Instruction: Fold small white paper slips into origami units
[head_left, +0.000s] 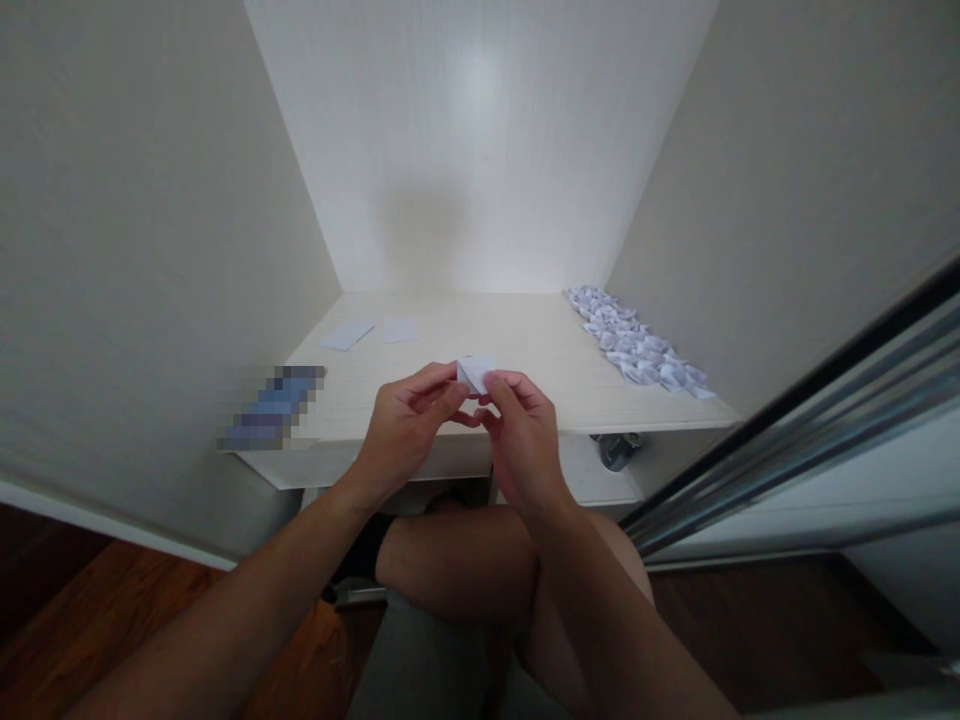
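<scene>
A small folded piece of white paper is held above the front part of the white shelf top. My left hand pinches its left edge between thumb and fingers. On its right side, my right hand grips it with thumb and forefinger. A diagonal fold line shows across the face of the paper. Flat white paper sheets lie at the left on the shelf top, with another flat sheet beside them. Along the right side runs a long heap of folded white paper pieces.
A blurred-out bluish object lies at the shelf's front left corner. Side walls close in both sides. Under the top, a dark cylindrical object stands on a lower shelf at right. Metal sliding-door rails cross the right side.
</scene>
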